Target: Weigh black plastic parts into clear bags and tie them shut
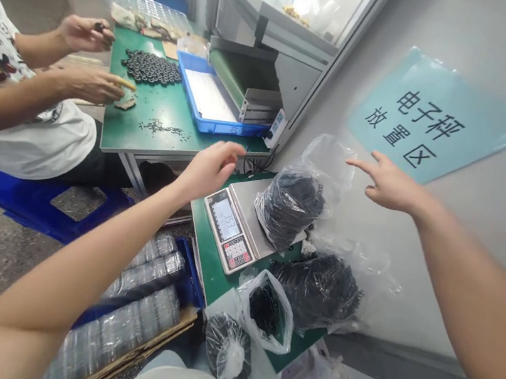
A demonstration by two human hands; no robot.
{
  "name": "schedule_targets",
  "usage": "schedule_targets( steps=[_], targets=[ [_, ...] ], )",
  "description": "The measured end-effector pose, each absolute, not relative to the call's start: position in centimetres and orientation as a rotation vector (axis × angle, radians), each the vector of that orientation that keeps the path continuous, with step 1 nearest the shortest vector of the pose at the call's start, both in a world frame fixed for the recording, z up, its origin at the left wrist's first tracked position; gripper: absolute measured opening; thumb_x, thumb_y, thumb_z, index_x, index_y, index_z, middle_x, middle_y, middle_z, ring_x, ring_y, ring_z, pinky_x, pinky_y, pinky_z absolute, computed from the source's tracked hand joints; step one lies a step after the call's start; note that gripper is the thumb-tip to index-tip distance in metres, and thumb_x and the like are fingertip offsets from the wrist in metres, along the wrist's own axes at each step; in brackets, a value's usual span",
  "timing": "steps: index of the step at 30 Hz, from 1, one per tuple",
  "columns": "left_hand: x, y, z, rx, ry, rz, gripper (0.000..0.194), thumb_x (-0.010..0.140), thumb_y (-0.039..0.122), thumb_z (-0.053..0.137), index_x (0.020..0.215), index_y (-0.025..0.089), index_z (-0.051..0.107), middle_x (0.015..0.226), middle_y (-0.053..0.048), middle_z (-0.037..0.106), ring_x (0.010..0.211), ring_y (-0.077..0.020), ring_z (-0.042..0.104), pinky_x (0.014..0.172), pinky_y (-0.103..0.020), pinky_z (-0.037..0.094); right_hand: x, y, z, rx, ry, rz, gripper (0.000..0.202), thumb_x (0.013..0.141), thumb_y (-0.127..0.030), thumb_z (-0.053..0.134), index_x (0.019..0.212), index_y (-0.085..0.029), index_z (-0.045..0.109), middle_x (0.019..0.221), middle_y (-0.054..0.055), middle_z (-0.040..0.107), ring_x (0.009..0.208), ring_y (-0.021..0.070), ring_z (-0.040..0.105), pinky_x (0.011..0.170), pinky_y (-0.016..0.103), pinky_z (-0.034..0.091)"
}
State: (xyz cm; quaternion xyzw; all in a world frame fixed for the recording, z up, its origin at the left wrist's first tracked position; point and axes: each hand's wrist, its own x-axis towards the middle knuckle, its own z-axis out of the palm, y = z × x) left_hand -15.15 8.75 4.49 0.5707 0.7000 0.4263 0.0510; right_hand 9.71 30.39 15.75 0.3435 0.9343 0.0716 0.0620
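My left hand [211, 167] hovers above the left side of the scale, fingers loosely bent and apart, with nothing seen in it. My right hand [389, 183] is raised in front of the wall with its index finger stretched out; the fingertip is at the edge of the clear bag's loose top, and I cannot tell if it touches. Between the hands, a clear plastic bag of black parts [296, 199] rests tilted on the metal plate of a digital scale [231, 227]. The scale's display is lit.
Around the scale lie another bag of black parts [324, 289], an open bag [266, 309] and a tied bag [229, 350]. A box of clear-wrapped stacks [133, 323] stands below left. A co-worker's hands [90, 86] are over a green table [120, 125] with black rings [152, 68]. A blue sign [435, 115] hangs on the wall.
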Motion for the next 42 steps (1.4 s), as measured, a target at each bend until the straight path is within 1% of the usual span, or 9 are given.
schedule_targets(
  steps=[6,10,13,16,19,25,28,34,42],
  targets=[
    [-13.6,20.2,11.9,2.475,1.985,0.711,0.075,0.070,-0.004,0.037,0.137,0.028,0.024,0.132,-0.009,0.029,0.125,-0.0321,0.026,0.097,-0.049,0.030,9.6,28.8,13.2,1.156,2.779,0.060,0.068,0.074,-0.014,0.061,0.135,-0.031,0.033,0.147,0.016,0.004,0.113,0.0370,0.047,0.088,0.051,0.042],
    [-12.0,25.8,13.6,2.510,1.930,0.327,0.065,0.068,0.001,0.052,0.127,0.028,0.044,0.138,-0.007,0.025,0.126,-0.0369,0.021,0.098,-0.055,0.023,9.9,29.1,12.0,1.182,2.818,-0.027,0.045,0.070,-0.022,0.068,0.113,-0.025,0.056,0.141,0.014,0.024,0.113,0.0372,0.045,0.088,0.049,0.040],
    [-11.7,27.5,13.1,2.354,1.891,0.290,0.037,0.062,0.007,0.064,0.096,0.022,0.065,0.128,-0.006,0.041,0.124,-0.0354,0.024,0.101,-0.055,0.018,10.7,29.7,11.7,1.214,2.849,-0.131,0.019,0.066,-0.026,0.072,0.081,-0.019,0.063,0.116,0.014,0.050,0.101,0.0329,0.052,0.084,0.043,0.042],
    [-12.4,27.6,11.9,2.241,1.905,0.322,0.023,0.054,0.009,0.070,0.076,0.018,0.067,0.110,-0.007,0.054,0.117,-0.0343,0.034,0.099,-0.053,0.023,12.2,29.6,11.8,1.263,2.899,-0.312,0.026,0.060,-0.027,0.075,0.055,-0.018,0.052,0.082,0.008,0.057,0.084,0.0268,0.055,0.075,0.036,0.042],
    [-13.9,26.5,11.0,2.108,1.913,0.435,0.006,0.058,0.015,0.068,0.061,0.014,0.063,0.087,-0.007,0.059,0.105,-0.0306,0.047,0.093,-0.046,0.034,14.1,28.5,11.6,1.297,2.969,-0.606,0.033,0.061,-0.035,0.073,0.052,-0.019,0.046,0.064,0.002,0.053,0.072,0.0210,0.053,0.070,0.032,0.040],
    [-14.9,21.9,10.8,1.832,1.741,0.751,0.023,0.074,0.030,0.054,0.057,0.015,0.054,0.068,-0.005,0.061,0.077,-0.0175,0.059,0.071,-0.031,0.049,15.2,24.1,9.0,1.352,3.133,-1.450,0.042,0.078,-0.059,0.045,0.064,-0.021,0.036,0.074,0.002,0.060,0.080,0.0167,0.059,0.070,0.030,0.046],
    [-13.1,19.7,12.4,1.706,1.643,1.050,0.023,0.079,0.027,0.049,0.059,0.017,0.046,0.060,-0.001,0.055,0.072,-0.0137,0.057,0.073,-0.033,0.049,15.0,21.5,9.7,1.392,3.174,-1.854,0.038,0.084,-0.055,0.037,0.067,-0.022,0.028,0.085,0.001,0.062,0.087,0.0149,0.061,0.074,0.031,0.048],
    [-7.5,14.4,17.5,1.208,1.166,1.750,0.032,0.069,0.016,0.053,0.049,0.023,0.029,0.044,0.005,0.028,0.053,-0.0082,0.047,0.064,-0.025,0.053,16.9,15.9,15.5,1.351,3.337,-2.535,0.029,0.085,-0.030,0.054,0.064,-0.021,0.035,0.076,-0.004,0.061,0.073,0.0120,0.063,0.068,0.026,0.049],
    [-2.4,7.7,14.0,0.819,1.158,1.569,0.019,0.053,0.005,0.057,0.044,0.018,0.046,0.039,0.007,0.044,0.040,-0.0064,0.047,0.058,-0.028,0.057,22.6,7.8,11.8,1.559,3.055,-2.801,0.026,0.083,-0.014,0.056,0.060,-0.019,0.044,0.065,-0.003,0.062,0.065,0.0095,0.058,0.060,0.021,0.048]
  ],
)
